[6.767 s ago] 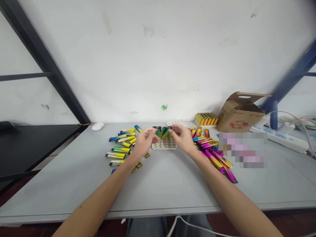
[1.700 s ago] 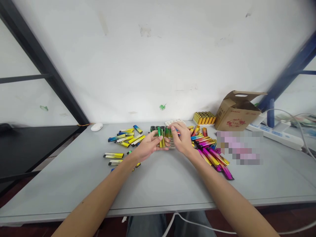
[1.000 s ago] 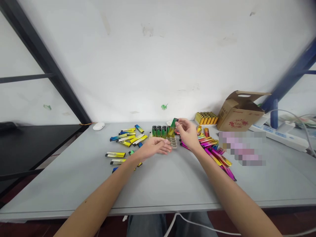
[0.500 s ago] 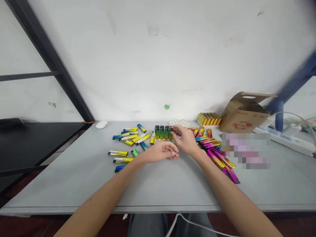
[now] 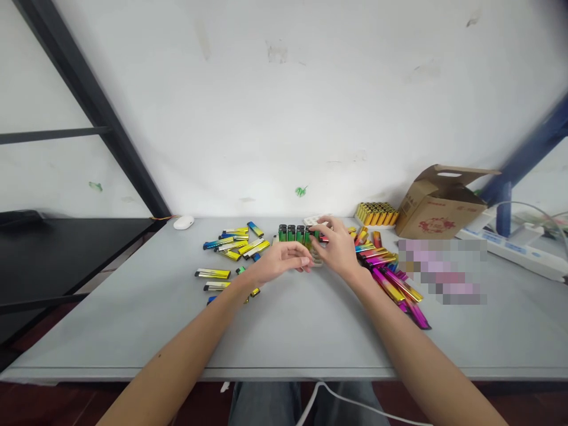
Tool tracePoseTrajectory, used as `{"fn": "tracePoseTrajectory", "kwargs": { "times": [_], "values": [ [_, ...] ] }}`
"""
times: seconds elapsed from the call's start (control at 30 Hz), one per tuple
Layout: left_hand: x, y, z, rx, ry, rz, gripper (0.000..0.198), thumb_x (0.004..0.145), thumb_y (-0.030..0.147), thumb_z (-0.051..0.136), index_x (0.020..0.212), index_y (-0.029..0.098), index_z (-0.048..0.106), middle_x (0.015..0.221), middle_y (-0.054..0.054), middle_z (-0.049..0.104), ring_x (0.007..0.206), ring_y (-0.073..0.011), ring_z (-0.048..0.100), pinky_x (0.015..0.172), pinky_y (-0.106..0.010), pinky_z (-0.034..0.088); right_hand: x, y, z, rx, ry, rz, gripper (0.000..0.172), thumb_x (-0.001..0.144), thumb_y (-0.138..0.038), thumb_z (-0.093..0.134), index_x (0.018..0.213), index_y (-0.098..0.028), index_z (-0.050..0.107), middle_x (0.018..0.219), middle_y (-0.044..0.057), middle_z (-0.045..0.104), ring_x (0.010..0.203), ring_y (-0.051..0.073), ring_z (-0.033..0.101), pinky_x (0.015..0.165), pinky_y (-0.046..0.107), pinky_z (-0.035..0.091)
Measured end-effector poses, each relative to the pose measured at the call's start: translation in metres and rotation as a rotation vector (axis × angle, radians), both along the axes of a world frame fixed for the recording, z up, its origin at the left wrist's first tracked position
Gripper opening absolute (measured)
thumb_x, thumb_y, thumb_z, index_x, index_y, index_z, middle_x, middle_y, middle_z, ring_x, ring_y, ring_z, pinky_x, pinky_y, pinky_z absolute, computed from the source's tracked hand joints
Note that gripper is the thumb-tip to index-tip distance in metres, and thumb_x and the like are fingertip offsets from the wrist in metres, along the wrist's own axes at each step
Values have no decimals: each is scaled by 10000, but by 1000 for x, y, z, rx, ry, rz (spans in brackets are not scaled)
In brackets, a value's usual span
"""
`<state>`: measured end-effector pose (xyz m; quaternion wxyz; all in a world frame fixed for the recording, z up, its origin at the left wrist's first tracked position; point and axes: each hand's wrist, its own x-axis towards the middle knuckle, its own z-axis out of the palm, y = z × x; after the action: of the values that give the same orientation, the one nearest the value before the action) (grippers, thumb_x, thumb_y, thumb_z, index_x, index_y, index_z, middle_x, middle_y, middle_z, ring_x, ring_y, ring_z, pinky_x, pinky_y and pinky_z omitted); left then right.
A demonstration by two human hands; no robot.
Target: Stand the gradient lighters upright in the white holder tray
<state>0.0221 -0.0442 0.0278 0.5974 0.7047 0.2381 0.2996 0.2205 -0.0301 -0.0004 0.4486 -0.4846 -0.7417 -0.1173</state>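
Near the middle of the table, green lighters (image 5: pixel 290 235) with black tops stand upright in a white tray with round holes (image 5: pixel 316 260). My right hand (image 5: pixel 336 245) is at the right end of these rows, thumb and forefinger closed at the top of a green lighter (image 5: pixel 307 236). In front of the tray is my left hand (image 5: pixel 284 260), fingers loosely bent and thumb apart, with nothing visible in it. It hides part of the tray. Yellow, silver and blue lighters (image 5: pixel 252 248) lie loose to the left. Magenta, gold and red lighters (image 5: pixel 394 281) are heaped on the right.
Behind my right hand is another white holed tray (image 5: pixel 316 220). A tray of upright yellow lighters (image 5: pixel 377 214) stands beside an open cardboard box (image 5: pixel 439 207). Further right lies a white power strip (image 5: pixel 510 248). A small white device (image 5: pixel 183 222) sits at the back left.
My left hand has moved up and slightly left, closer to the tray, and its fingers are raised. My right hand has shifted slightly right, still at the green lighters.
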Motion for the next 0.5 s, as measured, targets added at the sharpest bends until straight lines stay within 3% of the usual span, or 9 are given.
{"fn": "tracePoseTrajectory", "kwargs": {
  "times": [0.17,0.3,0.4,0.5],
  "values": [
    [-1,5,-1,34,-146,198,210,831,361,655,856,153,642,773,-45,672,694,-152,644,715,-295,506,4,5,-5,4,-3,0,198,860,-212,550,999,-215,692,1152,123,583,1070,272,570,917,452,484],
    [-8,13,3,144,-205,525,186,834,334,611,908,165,637,710,-14,650,601,-126,609,640,-269,503,1,5,-6,-30,36,14,211,871,-221,537,1032,-206,672,1150,125,583,1082,271,570,942,452,477],
    [-30,21,6,392,-96,811,158,841,294,576,942,186,632,771,-18,668,697,-139,644,712,-272,520,-1,4,-4,-36,52,22,218,883,-231,523,1057,-194,649,1133,123,599,1086,270,570,957,440,470],
    [-69,29,3,645,247,962,204,847,320,558,984,204,655,933,-50,695,884,-197,660,826,-336,526,-1,4,-2,-42,69,18,243,890,-239,512,1097,-183,627,1139,123,608,1090,268,572,963,424,466]
  ]
}}
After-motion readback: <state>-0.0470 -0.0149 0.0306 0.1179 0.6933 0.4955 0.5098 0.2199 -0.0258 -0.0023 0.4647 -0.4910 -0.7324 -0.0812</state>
